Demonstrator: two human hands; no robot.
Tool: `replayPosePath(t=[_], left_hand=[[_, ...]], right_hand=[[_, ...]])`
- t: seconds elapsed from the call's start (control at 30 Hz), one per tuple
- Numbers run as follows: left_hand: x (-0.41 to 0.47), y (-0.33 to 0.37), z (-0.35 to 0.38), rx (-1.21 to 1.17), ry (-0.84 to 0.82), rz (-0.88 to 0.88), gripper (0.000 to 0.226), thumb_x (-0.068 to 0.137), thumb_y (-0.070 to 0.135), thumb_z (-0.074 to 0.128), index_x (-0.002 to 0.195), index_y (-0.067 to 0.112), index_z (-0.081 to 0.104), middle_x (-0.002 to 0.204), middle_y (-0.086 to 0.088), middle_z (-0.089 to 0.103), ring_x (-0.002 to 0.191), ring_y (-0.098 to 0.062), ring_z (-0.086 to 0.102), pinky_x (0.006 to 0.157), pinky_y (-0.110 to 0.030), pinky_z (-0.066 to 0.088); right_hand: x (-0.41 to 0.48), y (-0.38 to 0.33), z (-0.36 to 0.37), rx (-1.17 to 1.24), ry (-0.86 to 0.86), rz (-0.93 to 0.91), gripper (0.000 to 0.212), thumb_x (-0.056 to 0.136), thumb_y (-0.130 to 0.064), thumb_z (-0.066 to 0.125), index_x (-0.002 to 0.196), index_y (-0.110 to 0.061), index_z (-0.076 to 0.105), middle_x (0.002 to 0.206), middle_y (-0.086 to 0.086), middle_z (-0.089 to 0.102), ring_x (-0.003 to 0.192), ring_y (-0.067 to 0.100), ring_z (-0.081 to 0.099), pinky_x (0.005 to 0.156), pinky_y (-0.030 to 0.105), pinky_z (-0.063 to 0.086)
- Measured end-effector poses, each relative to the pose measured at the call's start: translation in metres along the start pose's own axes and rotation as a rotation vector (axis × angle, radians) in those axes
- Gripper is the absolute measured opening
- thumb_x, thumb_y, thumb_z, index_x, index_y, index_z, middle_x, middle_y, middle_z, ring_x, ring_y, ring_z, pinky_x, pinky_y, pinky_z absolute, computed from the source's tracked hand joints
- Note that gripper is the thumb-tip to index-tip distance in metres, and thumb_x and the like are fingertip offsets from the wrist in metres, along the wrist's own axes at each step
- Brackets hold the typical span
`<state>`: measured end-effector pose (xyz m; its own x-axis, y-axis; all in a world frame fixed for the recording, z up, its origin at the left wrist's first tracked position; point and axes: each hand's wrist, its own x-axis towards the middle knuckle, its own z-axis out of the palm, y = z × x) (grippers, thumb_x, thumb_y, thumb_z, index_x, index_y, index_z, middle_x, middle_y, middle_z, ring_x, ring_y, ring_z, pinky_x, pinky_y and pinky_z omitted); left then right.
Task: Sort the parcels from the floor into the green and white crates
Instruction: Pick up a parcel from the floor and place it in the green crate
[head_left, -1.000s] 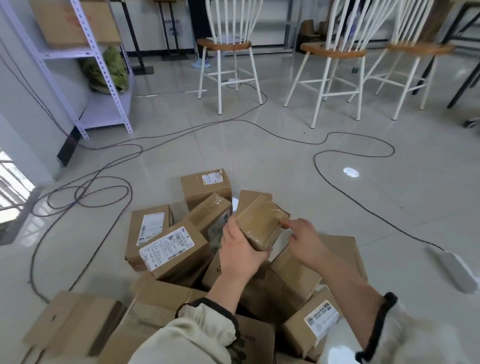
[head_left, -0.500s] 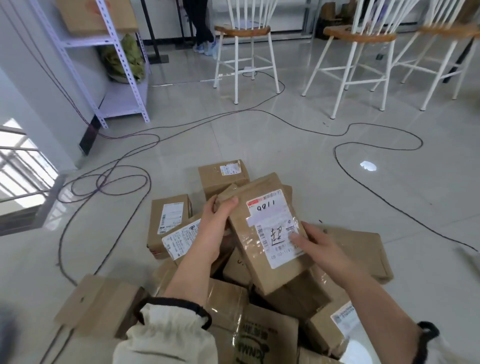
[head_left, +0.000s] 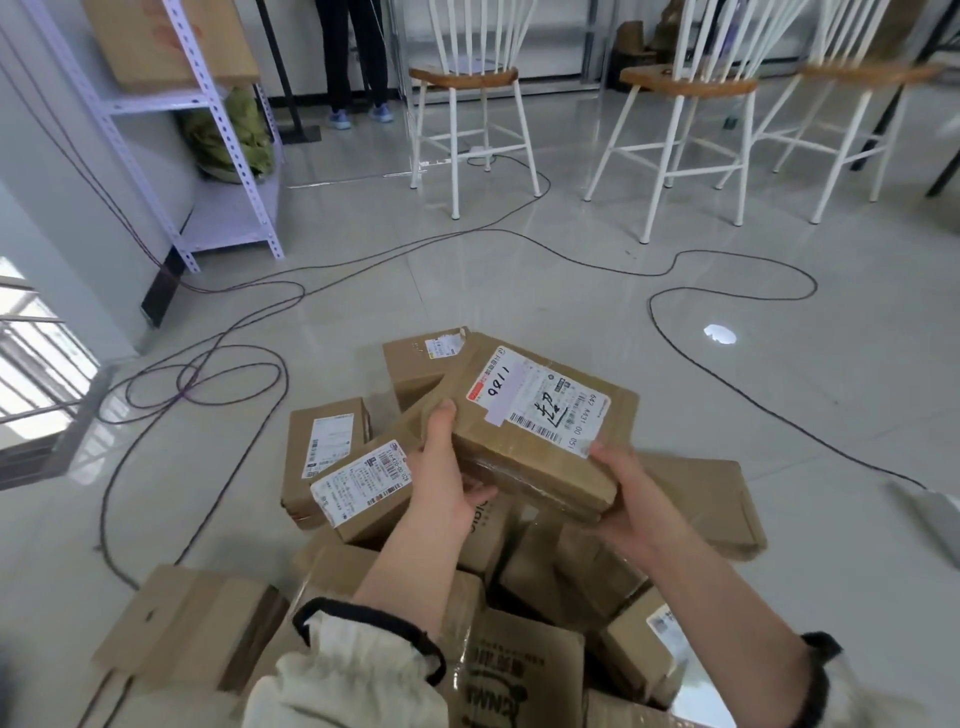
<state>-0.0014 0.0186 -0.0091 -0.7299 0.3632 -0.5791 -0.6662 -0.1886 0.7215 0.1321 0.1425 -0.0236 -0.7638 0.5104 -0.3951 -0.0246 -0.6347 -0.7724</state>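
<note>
flat brown cardboard parcel (head_left: 511, 460), held in both hands just above the pile of parcels (head_left: 519, 670) on the floor (head_left: 519, 291). the parcel was a shallow rectangular box, taped clear along its near edge, with its broad top face turned toward the camera and its far end tilted higher. a white shipping label (head_left: 550, 410) covered most of that face. it carried barcodes, printed digits, a red strip at one corner, a pale strip of tape, and handwritten black numerals beside one large scrawled character.

the left hand (head_left: 447, 483) gripped the parcel's near left corner, thumb laid on the top face and fingers (head_left: 480, 492) curled underneath. the right hand (head_left: 631, 501) gripped the near right corner, thumb tip on the label's edge and fingers closed beneath the box. both forearms emerged from cream sleeves (head_left: 358, 660) with dark cuffs.

below and left of the parcel lay more brown boxes, several labelled, one labelled box (head_left: 363, 488) just left of it. beyond the parcel, dark cables (head_left: 234, 364) looped over the glossy pale tiles. farther beyond stood white stools (head_left: 467, 104) with wooden seats. beyond and to the parcel's left were a white metal rack (head_left: 208, 156) and the legs of a standing person (head_left: 353, 62).
</note>
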Motion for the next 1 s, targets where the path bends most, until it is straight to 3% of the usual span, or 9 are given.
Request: replayPosePath(t=[0.1, 0.23, 0.33, 0.47, 0.63, 0.73, 0.83, 0.93, 1.0], left_hand=[[-0.006, 0.003, 0.001, 0.058, -0.054, -0.043, 0.071, 0.074, 0.054, 0.070, 0.130, 0.020, 0.043, 0.114, -0.007, 0.062, 0.101, -0.031, 0.061, 0.099, -0.063, 0.036], [-0.010, 0.030, -0.018, 0.315, -0.212, -0.086, 0.087, 0.050, 0.061, 0.074, 0.128, 0.030, 0.050, 0.117, -0.005, 0.060, 0.109, -0.036, 0.056, 0.103, -0.072, 0.021], [-0.010, 0.040, -0.034, 0.471, -0.316, -0.139, 0.084, 0.051, 0.068, 0.069, 0.126, 0.032, 0.057, 0.116, -0.010, 0.064, 0.106, -0.037, 0.060, 0.100, -0.070, 0.030], [-0.008, 0.043, -0.046, 0.681, -0.561, -0.246, 0.095, 0.060, 0.074, 0.063, 0.143, 0.038, 0.033, 0.122, -0.014, 0.062, 0.101, -0.036, 0.067, 0.093, -0.064, 0.040], [-0.021, 0.025, -0.029, 1.181, -0.960, -0.396, 0.107, 0.045, 0.077, 0.075, 0.137, 0.051, 0.027, 0.141, -0.004, 0.051, 0.118, -0.031, 0.059, 0.095, -0.064, 0.041], [-0.023, 0.015, -0.019, 1.280, -0.959, -0.414, 0.131, 0.040, 0.071, 0.081, 0.148, 0.044, 0.011, 0.144, -0.001, 0.047, 0.123, -0.030, 0.053, 0.096, -0.061, 0.043], [-0.021, 0.009, -0.022, 1.282, -0.943, -0.395, 0.133, 0.039, 0.065, 0.085, 0.149, 0.036, 0.017, 0.135, 0.000, 0.057, 0.124, -0.026, 0.051, 0.100, -0.062, 0.040], [-0.016, 0.006, -0.026, 1.161, -0.925, -0.396, 0.111, 0.043, 0.055, 0.088, 0.139, 0.036, 0.035, 0.126, 0.000, 0.065, 0.122, -0.026, 0.056, 0.104, -0.062, 0.036], [-0.013, 0.005, -0.029, 1.083, -0.909, -0.390, 0.085, 0.054, 0.046, 0.084, 0.129, 0.038, 0.045, 0.122, -0.001, 0.067, 0.120, -0.026, 0.058, 0.106, -0.060, 0.035]], right_hand=[[-0.002, -0.009, -0.009, -0.057, -0.004, 0.017, 0.067, 0.061, -0.031, 0.073, 0.126, -0.031, 0.055, 0.108, 0.002, 0.072, 0.096, 0.026, 0.067, 0.065, 0.045, 0.058], [-0.005, -0.032, -0.028, -0.157, 0.010, 0.070, 0.051, 0.064, -0.031, 0.069, 0.113, -0.023, 0.062, 0.090, 0.002, 0.076, 0.085, 0.025, 0.068, 0.063, 0.045, 0.057], [-0.012, -0.046, -0.043, -0.255, -0.076, 0.193, 0.052, 0.059, -0.026, 0.071, 0.110, -0.014, 0.064, 0.094, 0.009, 0.074, 0.079, 0.025, 0.069, 0.065, 0.040, 0.056], [-0.022, -0.056, -0.054, -0.502, -0.198, 0.333, 0.039, 0.052, -0.019, 0.074, 0.088, -0.005, 0.070, 0.082, 0.014, 0.071, 0.069, 0.025, 0.067, 0.068, 0.035, 0.050], [-0.027, -0.055, -0.047, -0.710, -0.332, 0.391, 0.048, 0.046, -0.027, 0.077, 0.089, -0.005, 0.073, 0.095, 0.022, 0.065, 0.087, 0.035, 0.057, 0.074, 0.040, 0.041], [-0.028, -0.054, -0.045, -0.709, -0.381, 0.368, 0.041, 0.048, -0.027, 0.075, 0.087, -0.012, 0.075, 0.092, 0.019, 0.068, 0.084, 0.034, 0.060, 0.075, 0.039, 0.042], [-0.026, -0.053, -0.046, -0.649, -0.397, 0.355, 0.045, 0.048, -0.024, 0.075, 0.090, -0.009, 0.073, 0.086, 0.015, 0.072, 0.074, 0.027, 0.067, 0.073, 0.037, 0.048], [-0.024, -0.052, -0.045, -0.524, -0.371, 0.327, 0.036, 0.054, -0.017, 0.073, 0.089, -0.008, 0.073, 0.083, 0.012, 0.073, 0.070, 0.021, 0.070, 0.063, 0.030, 0.057], [-0.025, -0.052, -0.042, -0.483, -0.341, 0.278, 0.039, 0.065, -0.020, 0.068, 0.103, -0.013, 0.071, 0.092, 0.010, 0.073, 0.078, 0.021, 0.069, 0.067, 0.030, 0.056]])
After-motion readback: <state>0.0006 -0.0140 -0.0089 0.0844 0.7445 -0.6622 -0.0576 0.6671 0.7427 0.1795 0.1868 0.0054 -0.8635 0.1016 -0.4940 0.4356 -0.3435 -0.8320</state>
